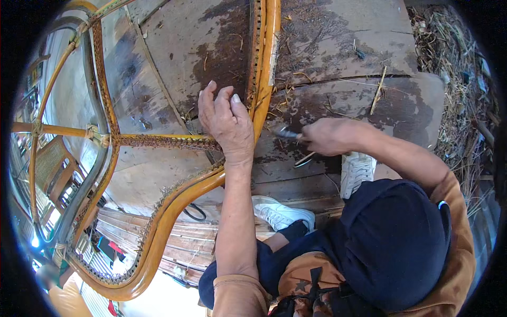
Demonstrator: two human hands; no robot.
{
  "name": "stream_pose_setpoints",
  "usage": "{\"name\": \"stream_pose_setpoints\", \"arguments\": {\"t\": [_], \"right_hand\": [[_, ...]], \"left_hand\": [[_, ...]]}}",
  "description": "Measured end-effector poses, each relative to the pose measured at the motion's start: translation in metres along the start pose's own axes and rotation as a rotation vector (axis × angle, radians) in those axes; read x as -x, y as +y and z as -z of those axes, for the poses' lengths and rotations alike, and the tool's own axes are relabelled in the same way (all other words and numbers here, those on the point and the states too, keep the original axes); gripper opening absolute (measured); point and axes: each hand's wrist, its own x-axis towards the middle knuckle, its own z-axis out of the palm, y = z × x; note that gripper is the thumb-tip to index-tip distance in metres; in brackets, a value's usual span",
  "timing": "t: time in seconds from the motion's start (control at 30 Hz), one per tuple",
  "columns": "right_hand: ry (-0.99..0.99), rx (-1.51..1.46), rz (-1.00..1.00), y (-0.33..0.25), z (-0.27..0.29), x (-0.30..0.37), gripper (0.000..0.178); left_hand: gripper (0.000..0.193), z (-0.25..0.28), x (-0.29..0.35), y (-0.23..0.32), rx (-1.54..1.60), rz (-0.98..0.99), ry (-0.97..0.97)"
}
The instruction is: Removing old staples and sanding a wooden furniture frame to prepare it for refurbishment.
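A curved chair-like frame of varnished rattan (187,193) stands on the left, its inner edge lined with dark holes and frayed stubs of old cane. My left hand (228,124) is at its upright rail (264,74), fingers bent and apart, with nothing seen in them. Whether the palm presses on the rail, I cannot tell. Right of the rail, my right hand (330,136) is closed around a small hand tool with a metal head (287,133), blurred, pointing toward the rail. Its exact kind is unclear. A thin pale loop (304,159) shows just below that hand.
Worn, stained boards (338,63) lie beneath, scattered with cane scraps and a straw-coloured stick (378,91). Dry stalks (459,105) are heaped at the far right. My white shoes (285,214) and bent knee in dark trousers (396,243) are near. Another woven chair (58,169) stands left.
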Motion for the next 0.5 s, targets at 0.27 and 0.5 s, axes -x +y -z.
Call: {"name": "stream_pose_setpoints", "arguments": {"t": [0.27, 0.5], "right_hand": [[1.022, -1.008, -0.301, 0.067, 0.042, 0.056, 0.026], [0.244, -1.226, 0.227, 0.043, 0.005, 0.057, 0.032]], "left_hand": [[0.021, 0.017, -0.011, -0.006, 0.053, 0.063, -0.078], [0.041, 0.001, 0.013, 0.065, 0.184, -0.331, -0.168]]}}
